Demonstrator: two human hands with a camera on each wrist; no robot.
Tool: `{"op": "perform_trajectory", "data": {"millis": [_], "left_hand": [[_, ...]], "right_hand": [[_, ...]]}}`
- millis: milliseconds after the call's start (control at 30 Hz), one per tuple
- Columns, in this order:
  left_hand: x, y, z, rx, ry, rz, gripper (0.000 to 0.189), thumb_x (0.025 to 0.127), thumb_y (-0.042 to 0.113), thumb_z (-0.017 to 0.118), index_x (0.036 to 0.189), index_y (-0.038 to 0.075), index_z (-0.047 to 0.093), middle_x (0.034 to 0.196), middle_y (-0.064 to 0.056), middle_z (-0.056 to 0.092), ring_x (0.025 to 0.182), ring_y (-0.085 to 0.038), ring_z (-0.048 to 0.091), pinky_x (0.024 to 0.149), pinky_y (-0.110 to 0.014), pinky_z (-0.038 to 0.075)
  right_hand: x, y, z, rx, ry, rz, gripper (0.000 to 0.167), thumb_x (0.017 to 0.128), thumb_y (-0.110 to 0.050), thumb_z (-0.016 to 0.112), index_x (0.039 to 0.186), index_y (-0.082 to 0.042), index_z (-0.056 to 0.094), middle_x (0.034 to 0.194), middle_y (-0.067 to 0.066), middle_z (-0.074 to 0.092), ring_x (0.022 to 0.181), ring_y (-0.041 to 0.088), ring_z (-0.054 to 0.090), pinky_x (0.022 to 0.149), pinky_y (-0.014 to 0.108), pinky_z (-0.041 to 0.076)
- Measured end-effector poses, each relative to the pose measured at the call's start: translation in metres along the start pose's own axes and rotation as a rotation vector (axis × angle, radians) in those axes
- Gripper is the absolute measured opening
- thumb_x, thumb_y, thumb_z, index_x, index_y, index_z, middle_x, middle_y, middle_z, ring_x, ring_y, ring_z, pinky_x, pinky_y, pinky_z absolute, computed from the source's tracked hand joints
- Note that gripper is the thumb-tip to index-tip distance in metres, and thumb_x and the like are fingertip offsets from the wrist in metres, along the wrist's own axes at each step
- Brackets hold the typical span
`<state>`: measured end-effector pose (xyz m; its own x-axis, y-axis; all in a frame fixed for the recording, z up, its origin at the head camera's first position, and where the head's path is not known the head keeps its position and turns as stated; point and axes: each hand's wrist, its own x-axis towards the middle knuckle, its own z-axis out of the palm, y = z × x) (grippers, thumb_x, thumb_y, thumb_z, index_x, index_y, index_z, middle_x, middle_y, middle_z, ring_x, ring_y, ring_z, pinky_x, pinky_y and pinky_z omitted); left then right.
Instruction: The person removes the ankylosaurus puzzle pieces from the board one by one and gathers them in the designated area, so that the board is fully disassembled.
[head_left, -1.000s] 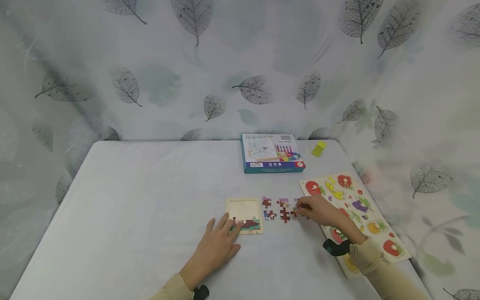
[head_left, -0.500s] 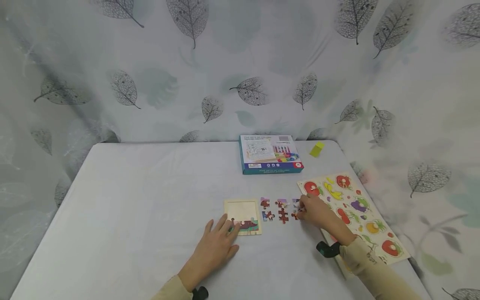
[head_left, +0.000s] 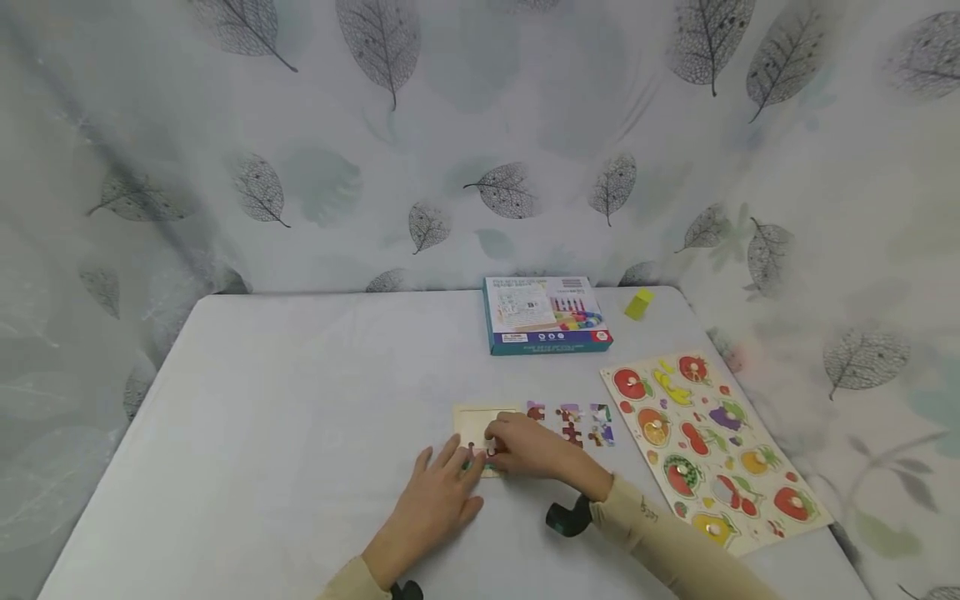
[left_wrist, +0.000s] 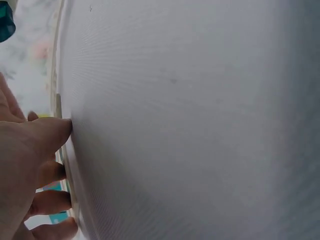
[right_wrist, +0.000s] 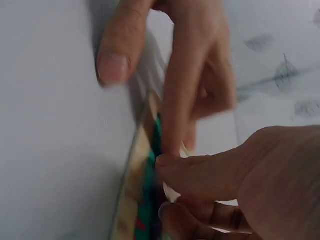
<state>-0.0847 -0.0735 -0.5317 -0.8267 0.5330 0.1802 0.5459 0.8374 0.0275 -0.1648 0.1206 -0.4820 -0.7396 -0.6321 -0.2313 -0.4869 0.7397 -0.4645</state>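
My left hand (head_left: 435, 504) lies with its fingers extended over the near left edge of a small wooden jigsaw tray (head_left: 467, 417). In the left wrist view its thumb (left_wrist: 52, 134) rests by the tray's edge. My right hand (head_left: 528, 448) reaches over the tray's right side, thumb and fingers pinching a small puzzle piece (head_left: 491, 452), mostly hidden by them. Green and dark printed pieces (right_wrist: 148, 175) lie along the tray's near side in the right wrist view. Loose jigsaw pieces (head_left: 602, 435) sit right of the tray, some behind my right hand.
A fruit puzzle board (head_left: 705, 500) lies along the table's right side. Toward the back stand a boxed toy set (head_left: 547, 321) and a yellow-green block (head_left: 638, 304). Leaf-patterned curtain (head_left: 315, 192) surrounds the white table (head_left: 262, 433).
My right hand has moved left from the loose pieces to the tray, uncovering the rightmost pieces and the fruit board. My left hand has stayed at the tray.
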Motion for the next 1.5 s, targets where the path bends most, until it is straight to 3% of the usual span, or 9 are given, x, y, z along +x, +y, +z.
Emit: {"op": "perform_trajectory", "data": {"millis": [100, 267, 467, 700, 900, 1000, 1133, 1200, 1500], "left_hand": [[0.0, 0.001, 0.0, -0.001, -0.029, 0.005, 0.057, 0.09, 0.05, 0.067, 0.138, 0.019, 0.061, 0.129, -0.001, 0.061, 0.138, -0.028, 0.053, 0.098, -0.053, 0.052], [0.003, -0.003, -0.004, -0.06, -0.088, 0.026, 0.066, 0.09, 0.05, 0.068, 0.142, 0.012, 0.057, 0.136, -0.004, 0.06, 0.14, -0.03, 0.052, 0.102, -0.05, 0.051], [0.002, -0.015, -0.015, -0.159, -0.108, 0.033, 0.052, 0.09, 0.039, 0.071, 0.133, 0.012, 0.063, 0.134, -0.002, 0.063, 0.137, -0.029, 0.054, 0.103, -0.05, 0.051], [-0.002, -0.022, -0.021, -0.117, -0.064, 0.06, 0.031, 0.091, 0.036, 0.071, 0.118, 0.02, 0.071, 0.123, -0.008, 0.069, 0.122, -0.024, 0.063, 0.099, -0.049, 0.053], [-0.003, -0.022, -0.021, -0.09, -0.044, 0.066, 0.035, 0.09, 0.036, 0.073, 0.121, 0.02, 0.071, 0.113, -0.002, 0.073, 0.119, -0.023, 0.066, 0.097, -0.046, 0.055], [-0.002, -0.021, -0.02, -0.085, -0.024, 0.069, 0.036, 0.089, 0.036, 0.073, 0.122, 0.023, 0.07, 0.106, 0.0, 0.072, 0.112, -0.019, 0.067, 0.094, -0.043, 0.055], [-0.001, -0.019, -0.019, -0.061, 0.002, 0.074, 0.035, 0.089, 0.036, 0.072, 0.123, 0.029, 0.07, 0.092, 0.004, 0.063, 0.09, -0.012, 0.059, 0.088, -0.039, 0.055], [-0.001, -0.017, -0.019, -0.045, 0.01, 0.071, 0.036, 0.088, 0.037, 0.073, 0.123, 0.031, 0.07, 0.088, 0.004, 0.059, 0.084, -0.01, 0.053, 0.085, -0.037, 0.055], [-0.001, -0.011, -0.014, 0.019, 0.04, 0.056, 0.045, 0.084, 0.043, 0.076, 0.127, 0.03, 0.069, 0.085, 0.005, 0.052, 0.082, -0.009, 0.045, 0.08, -0.033, 0.052]], "right_hand": [[0.007, -0.007, 0.009, -0.025, -0.002, -0.06, 0.027, 0.09, -0.014, 0.074, 0.114, -0.003, 0.069, 0.092, 0.003, 0.058, 0.075, 0.008, 0.047, 0.065, 0.021, 0.043], [0.009, -0.007, 0.016, -0.017, 0.019, -0.067, 0.025, 0.086, -0.009, 0.076, 0.109, -0.005, 0.067, 0.094, 0.003, 0.056, 0.074, 0.007, 0.048, 0.065, 0.02, 0.043], [0.011, -0.007, 0.02, 0.004, 0.04, -0.067, 0.02, 0.086, -0.007, 0.076, 0.104, -0.005, 0.067, 0.093, 0.003, 0.054, 0.074, 0.007, 0.046, 0.066, 0.019, 0.041], [0.011, -0.011, 0.024, -0.004, 0.072, -0.06, 0.016, 0.084, -0.006, 0.077, 0.097, -0.005, 0.067, 0.091, 0.004, 0.053, 0.072, 0.008, 0.046, 0.064, 0.02, 0.041], [0.014, -0.011, 0.024, 0.001, 0.052, -0.035, 0.02, 0.082, -0.002, 0.077, 0.096, -0.004, 0.063, 0.09, 0.003, 0.054, 0.073, 0.009, 0.045, 0.064, 0.02, 0.04], [0.016, -0.012, 0.023, 0.013, 0.04, -0.035, 0.028, 0.081, 0.0, 0.076, 0.106, -0.002, 0.063, 0.092, 0.003, 0.056, 0.076, 0.01, 0.047, 0.066, 0.021, 0.042], [0.018, -0.012, 0.022, 0.018, 0.03, -0.065, 0.036, 0.082, 0.0, 0.076, 0.115, -0.004, 0.064, 0.095, 0.004, 0.057, 0.078, 0.009, 0.048, 0.068, 0.021, 0.043], [0.019, -0.012, 0.022, 0.033, 0.023, -0.075, 0.033, 0.082, 0.001, 0.075, 0.112, -0.006, 0.065, 0.094, 0.004, 0.056, 0.078, 0.009, 0.047, 0.068, 0.02, 0.043], [0.022, -0.006, 0.017, 0.163, -0.002, -0.116, 0.029, 0.081, 0.006, 0.071, 0.105, -0.008, 0.061, 0.09, 0.004, 0.063, 0.077, 0.009, 0.05, 0.068, 0.019, 0.043]]}}
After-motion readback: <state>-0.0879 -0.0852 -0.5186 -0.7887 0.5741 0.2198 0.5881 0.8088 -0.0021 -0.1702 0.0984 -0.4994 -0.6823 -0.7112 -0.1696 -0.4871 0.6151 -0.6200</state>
